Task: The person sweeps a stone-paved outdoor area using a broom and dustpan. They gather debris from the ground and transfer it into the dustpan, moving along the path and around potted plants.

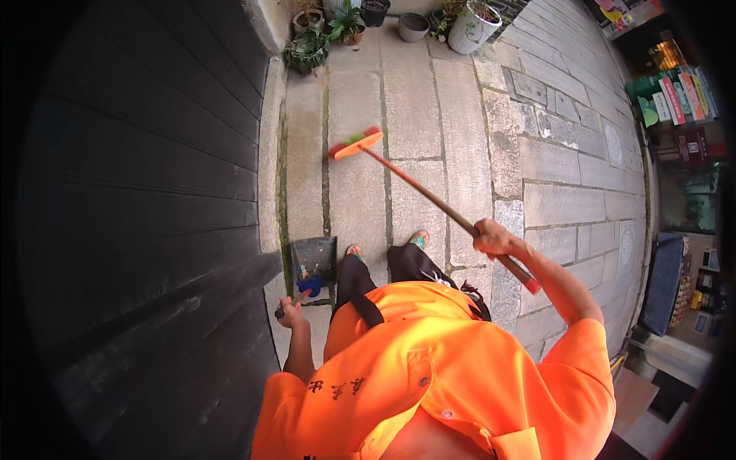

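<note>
In my right hand [497, 238], fingers wrapped round its upper handle, is a long broom [429, 195]. The handle slants up and left to an orange head [360, 144] with red and green bristles, out over the paving ahead of me. My left hand [291, 313] is closed on the handle of a dustpan [314, 257], beside the dark wall at my left. Its dark pan rests near my left foot, with small bits of litter inside. A blue piece [310, 286] sits where the pan meets its handle.
A dark panelled wall [153, 192] runs along my left. Potted plants [307, 50], a grey bowl-shaped pot [414, 27] and a white ribbed pot [474, 29] stand at the far end. Stone paving [460, 100] has mossy joints. Shop displays with books [678, 96] line the right side.
</note>
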Demonstrator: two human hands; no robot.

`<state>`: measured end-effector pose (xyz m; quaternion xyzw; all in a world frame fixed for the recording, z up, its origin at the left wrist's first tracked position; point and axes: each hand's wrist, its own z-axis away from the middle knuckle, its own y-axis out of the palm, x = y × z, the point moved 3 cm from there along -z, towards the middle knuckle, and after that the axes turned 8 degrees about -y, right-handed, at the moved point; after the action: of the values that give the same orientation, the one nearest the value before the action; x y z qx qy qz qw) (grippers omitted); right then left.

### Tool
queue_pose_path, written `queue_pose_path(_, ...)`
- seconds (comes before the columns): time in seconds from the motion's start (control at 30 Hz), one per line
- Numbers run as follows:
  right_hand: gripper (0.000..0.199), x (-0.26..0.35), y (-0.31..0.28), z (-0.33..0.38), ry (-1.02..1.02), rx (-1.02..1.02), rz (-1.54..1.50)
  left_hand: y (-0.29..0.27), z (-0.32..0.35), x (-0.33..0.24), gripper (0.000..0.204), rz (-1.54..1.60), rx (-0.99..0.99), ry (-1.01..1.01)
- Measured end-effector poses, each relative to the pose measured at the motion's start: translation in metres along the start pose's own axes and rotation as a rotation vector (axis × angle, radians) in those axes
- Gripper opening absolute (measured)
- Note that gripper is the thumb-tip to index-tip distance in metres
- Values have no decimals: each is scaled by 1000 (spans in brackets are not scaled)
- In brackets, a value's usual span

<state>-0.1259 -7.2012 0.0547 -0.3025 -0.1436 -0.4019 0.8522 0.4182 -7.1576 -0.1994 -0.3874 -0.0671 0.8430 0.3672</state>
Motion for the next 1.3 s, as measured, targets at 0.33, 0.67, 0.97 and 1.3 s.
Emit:
queue_pose_path(0.33,16,-106,-90,-97,-47,-102,-131,144,120,-18,20,-311,404,377)
queue_pose_path(0.67,23,-183,-60,77,187,370,81,281,221,42,20,-334,298,415)
queue_pose_path(0.97,16,-242,-101,194,212,210,-784,307,261,26,19,-338,231,238)
queue_pose_path(1.3,12,-322,-137,147,144,-367,-1157,429,335,22,23,-305,315,286)
